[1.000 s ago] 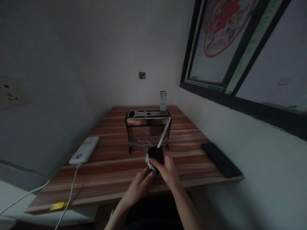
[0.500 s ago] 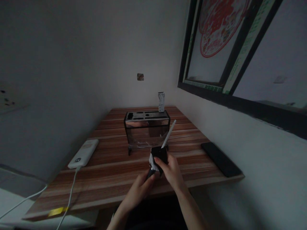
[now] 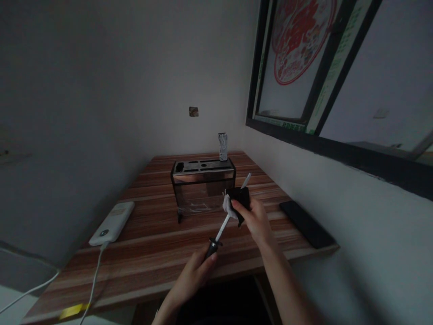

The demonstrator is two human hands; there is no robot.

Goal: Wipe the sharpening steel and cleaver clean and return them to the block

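My left hand (image 3: 196, 273) is closed around the black handle of a honing steel (image 3: 222, 229), whose pale rod slants up to the right. My right hand (image 3: 255, 219) pinches a black cloth-like piece (image 3: 242, 198) with a crumpled white layer (image 3: 228, 206) against the rod, partway up. The rod's tip pokes out above the black piece. Where the rod passes through, it is hidden. Behind my hands, a knife block (image 3: 203, 192) with a slotted metal top and clear front stands on the table. A crumpled silvery-white packet-like thing (image 3: 223, 146) is upright at its right rear.
The striped wooden table (image 3: 152, 266) meets walls behind and to the right. A white power bank (image 3: 113, 221) with a white cable (image 3: 96, 275) lies left; a black phone (image 3: 306, 223) lies right. Yellow tape (image 3: 71, 311) marks the front left edge. A dark-framed window (image 3: 304, 131) is at upper right.
My right hand has slid the black and white piece up the rod, away from the handle, baring the lower rod. My left hand keeps its hold. The view has shifted slightly.
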